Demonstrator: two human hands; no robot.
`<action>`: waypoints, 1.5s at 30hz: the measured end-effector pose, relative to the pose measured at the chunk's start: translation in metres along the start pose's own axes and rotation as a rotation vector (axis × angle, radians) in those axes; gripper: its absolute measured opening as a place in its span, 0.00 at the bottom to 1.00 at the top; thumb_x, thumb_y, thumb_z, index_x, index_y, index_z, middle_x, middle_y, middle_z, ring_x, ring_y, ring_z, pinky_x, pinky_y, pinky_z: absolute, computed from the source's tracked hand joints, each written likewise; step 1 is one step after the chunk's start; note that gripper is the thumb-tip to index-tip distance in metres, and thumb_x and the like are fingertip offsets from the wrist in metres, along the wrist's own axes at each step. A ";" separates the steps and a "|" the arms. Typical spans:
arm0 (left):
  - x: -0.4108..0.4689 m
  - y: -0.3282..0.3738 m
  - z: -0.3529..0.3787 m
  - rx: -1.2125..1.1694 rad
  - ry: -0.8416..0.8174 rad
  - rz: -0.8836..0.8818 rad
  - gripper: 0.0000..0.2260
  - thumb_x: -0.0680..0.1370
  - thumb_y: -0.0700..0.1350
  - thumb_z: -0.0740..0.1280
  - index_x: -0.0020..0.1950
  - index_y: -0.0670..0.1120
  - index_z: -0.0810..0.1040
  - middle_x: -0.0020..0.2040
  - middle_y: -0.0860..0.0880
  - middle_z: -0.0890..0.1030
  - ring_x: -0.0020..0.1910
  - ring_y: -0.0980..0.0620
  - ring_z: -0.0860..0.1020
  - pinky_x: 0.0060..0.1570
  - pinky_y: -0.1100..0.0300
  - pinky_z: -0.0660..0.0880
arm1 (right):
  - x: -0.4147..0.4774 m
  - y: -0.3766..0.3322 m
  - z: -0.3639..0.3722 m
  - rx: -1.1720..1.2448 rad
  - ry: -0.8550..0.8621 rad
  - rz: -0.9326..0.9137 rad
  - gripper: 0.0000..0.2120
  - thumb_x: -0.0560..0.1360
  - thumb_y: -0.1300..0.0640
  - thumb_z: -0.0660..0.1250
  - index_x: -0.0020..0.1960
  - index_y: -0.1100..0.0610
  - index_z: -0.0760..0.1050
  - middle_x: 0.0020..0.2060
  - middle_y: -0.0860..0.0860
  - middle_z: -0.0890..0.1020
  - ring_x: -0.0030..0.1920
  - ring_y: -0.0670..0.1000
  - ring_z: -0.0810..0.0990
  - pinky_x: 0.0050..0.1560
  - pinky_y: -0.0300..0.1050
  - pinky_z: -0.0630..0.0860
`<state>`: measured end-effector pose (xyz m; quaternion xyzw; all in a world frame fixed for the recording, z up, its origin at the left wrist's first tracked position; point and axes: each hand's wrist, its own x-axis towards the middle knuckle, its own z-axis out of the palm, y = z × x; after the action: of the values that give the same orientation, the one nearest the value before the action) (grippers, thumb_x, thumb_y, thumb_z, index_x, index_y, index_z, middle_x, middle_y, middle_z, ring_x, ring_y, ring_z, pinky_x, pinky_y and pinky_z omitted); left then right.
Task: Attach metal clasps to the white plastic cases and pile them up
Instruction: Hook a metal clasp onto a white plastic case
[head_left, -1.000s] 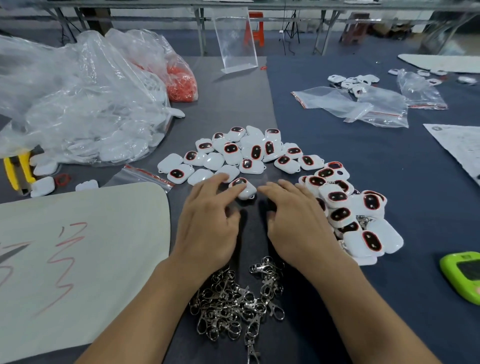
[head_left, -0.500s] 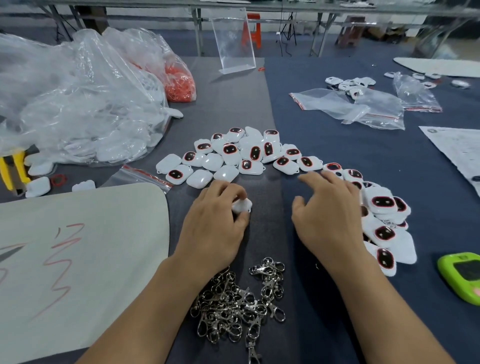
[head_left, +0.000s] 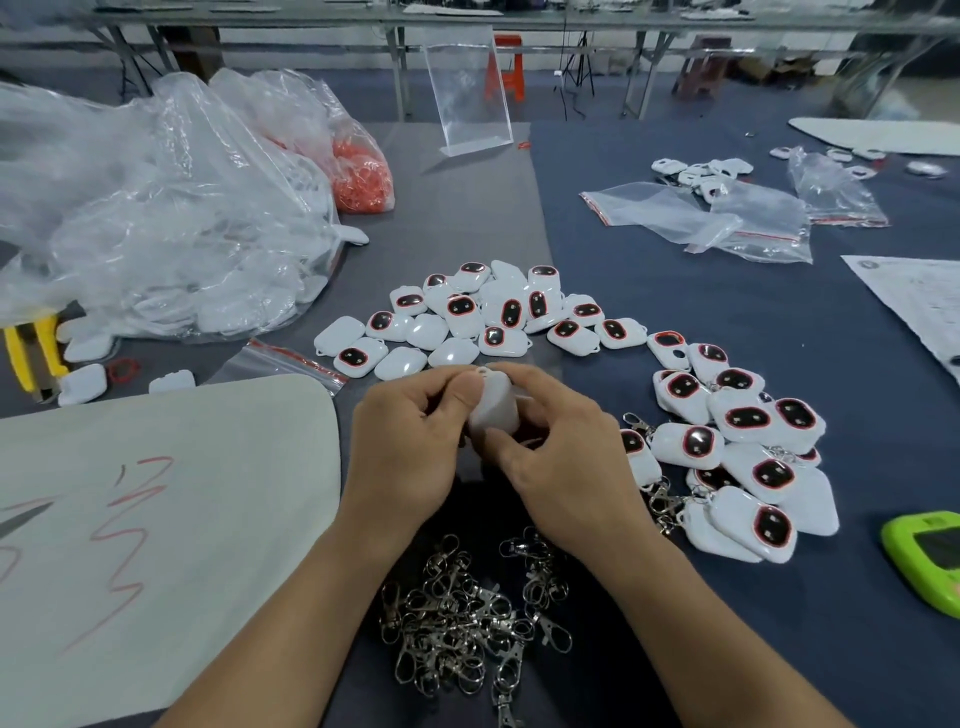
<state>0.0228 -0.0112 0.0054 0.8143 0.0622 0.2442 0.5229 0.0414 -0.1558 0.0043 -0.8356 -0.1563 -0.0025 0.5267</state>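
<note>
Newly, I record the right hand joined to the left hand: both pinch one smooth white plastic case, raised just beyond the heap of silver metal clasps. No clasp shows in either grip; fitting, I judge, comes next.

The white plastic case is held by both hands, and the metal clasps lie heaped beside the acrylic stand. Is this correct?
No. The head view shows the left hand and right hand holding the white plastic case, but the metal clasps lie heaped between the forearms.
</note>
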 end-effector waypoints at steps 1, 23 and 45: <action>-0.001 0.001 -0.001 -0.012 0.023 -0.008 0.06 0.79 0.47 0.72 0.48 0.57 0.87 0.39 0.65 0.84 0.37 0.67 0.80 0.39 0.74 0.72 | 0.001 0.000 0.000 0.057 -0.011 0.020 0.19 0.74 0.58 0.75 0.61 0.41 0.79 0.42 0.41 0.87 0.37 0.41 0.83 0.41 0.33 0.77; -0.026 0.007 -0.014 0.394 -0.578 0.196 0.05 0.70 0.51 0.76 0.46 0.59 0.87 0.43 0.61 0.83 0.44 0.60 0.80 0.49 0.57 0.75 | 0.006 0.013 -0.008 0.003 -0.021 0.077 0.07 0.76 0.60 0.69 0.51 0.48 0.80 0.42 0.44 0.87 0.45 0.48 0.85 0.54 0.57 0.81; -0.011 0.000 -0.009 0.205 -0.119 -0.004 0.09 0.70 0.48 0.78 0.37 0.62 0.84 0.34 0.67 0.82 0.35 0.69 0.80 0.37 0.77 0.70 | 0.004 0.013 -0.016 0.217 -0.053 0.103 0.09 0.70 0.63 0.77 0.47 0.50 0.86 0.37 0.47 0.87 0.39 0.45 0.83 0.43 0.45 0.82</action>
<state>0.0091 -0.0082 0.0047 0.8763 0.0574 0.1868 0.4403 0.0514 -0.1741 0.0011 -0.7804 -0.1265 0.0635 0.6090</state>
